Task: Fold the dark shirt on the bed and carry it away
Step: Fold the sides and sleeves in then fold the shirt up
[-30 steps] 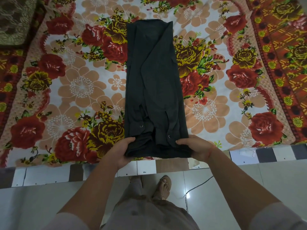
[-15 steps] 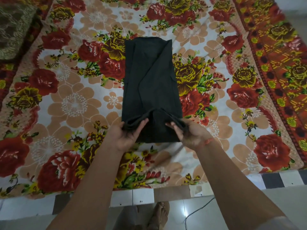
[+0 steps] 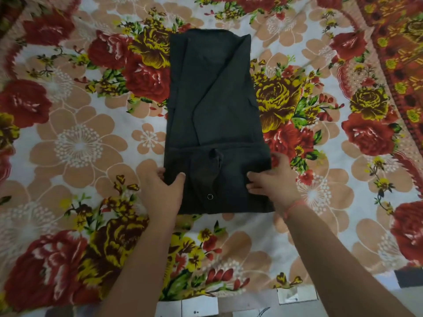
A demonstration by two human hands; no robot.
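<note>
Dark soft cloth shirt (image 3: 214, 115): folded narrow, on floral bed sheet (image 3: 75, 145) | left hand (image 3: 163, 194), right hand (image 3: 273, 179): fingers pinch near fold's side edges | light, limp; support from beneath

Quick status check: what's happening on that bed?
Left hand and right hand gripping the dark shirt. Bottom folded up, lying on floral bedsheet. Nothing obstructing.
</note>
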